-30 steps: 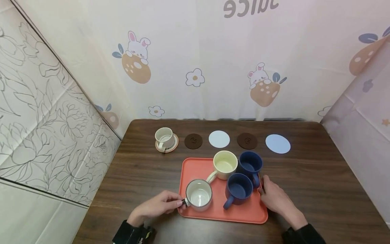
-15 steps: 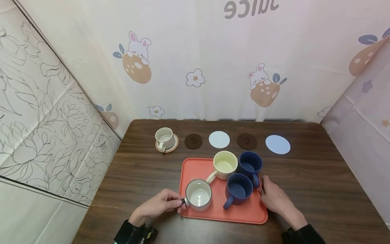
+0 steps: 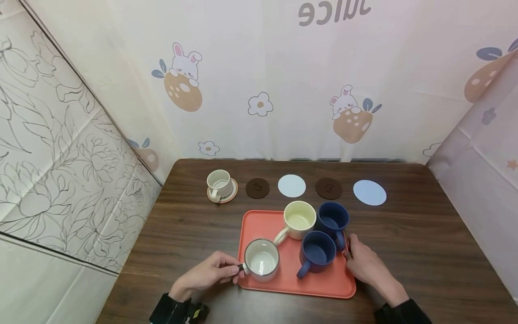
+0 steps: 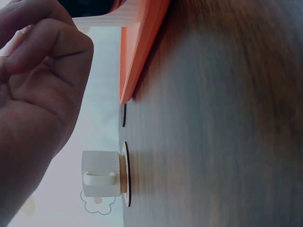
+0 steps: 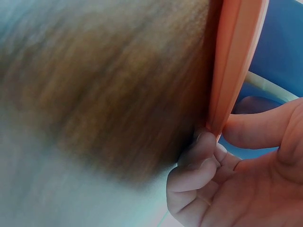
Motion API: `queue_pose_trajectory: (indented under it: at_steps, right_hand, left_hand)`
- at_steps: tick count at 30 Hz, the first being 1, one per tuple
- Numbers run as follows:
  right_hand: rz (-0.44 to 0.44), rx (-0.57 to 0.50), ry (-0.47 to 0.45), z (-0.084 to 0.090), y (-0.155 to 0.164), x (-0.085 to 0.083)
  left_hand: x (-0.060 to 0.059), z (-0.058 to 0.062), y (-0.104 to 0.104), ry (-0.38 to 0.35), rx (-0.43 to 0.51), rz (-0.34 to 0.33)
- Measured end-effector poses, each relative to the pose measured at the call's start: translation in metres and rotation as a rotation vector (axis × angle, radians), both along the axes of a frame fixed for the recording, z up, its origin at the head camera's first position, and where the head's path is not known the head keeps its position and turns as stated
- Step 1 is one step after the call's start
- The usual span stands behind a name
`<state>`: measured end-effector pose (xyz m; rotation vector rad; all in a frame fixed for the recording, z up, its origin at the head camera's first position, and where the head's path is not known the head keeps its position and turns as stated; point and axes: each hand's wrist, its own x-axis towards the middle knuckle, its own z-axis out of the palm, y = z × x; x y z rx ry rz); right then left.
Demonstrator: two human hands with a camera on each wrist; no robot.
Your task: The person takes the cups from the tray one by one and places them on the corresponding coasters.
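Note:
My left hand (image 3: 210,272) pinches the dark-tipped handle of a white mug with a dark rim (image 3: 262,261), at the front left of the coral-red tray (image 3: 293,288). In the left wrist view my left fingers are curled, and only part of the mug shows at the top. The right hand (image 3: 367,263) grips the tray's right edge; the right wrist view shows thumb and fingers on either side of the tray rim (image 5: 232,71). A pale yellow mug (image 3: 299,219) and two dark blue mugs, one behind (image 3: 332,219) and one in front (image 3: 317,249), stand upright on the tray.
Behind the tray, a row of coasters crosses the dark wooden table (image 3: 190,225): brown (image 3: 257,188), white (image 3: 292,186), brown (image 3: 328,188), white (image 3: 369,192). A small cream cup (image 3: 219,182) stands on a round coaster (image 3: 229,195) at the left. A printed curtain hangs beyond the table.
My left hand and the white mug it holds have shifted slightly to the left. The right hand stays on the tray edge, and the tray and other mugs keep their places.

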<state>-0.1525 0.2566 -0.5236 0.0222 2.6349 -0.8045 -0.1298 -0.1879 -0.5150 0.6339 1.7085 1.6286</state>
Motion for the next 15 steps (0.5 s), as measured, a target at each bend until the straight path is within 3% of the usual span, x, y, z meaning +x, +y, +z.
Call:
queue_pose_trajectory:
  at_steps: [8, 15]
  right_hand:
    - [-0.004, 0.006, -0.002, 0.0, 0.0, 0.001]
    - [-0.005, 0.005, -0.005, -0.001, 0.0, 0.0]
  left_hand:
    - [-0.004, 0.004, -0.006, 0.039, -0.008, 0.052]
    - [-0.01, 0.011, -0.006, 0.02, -0.04, 0.155]
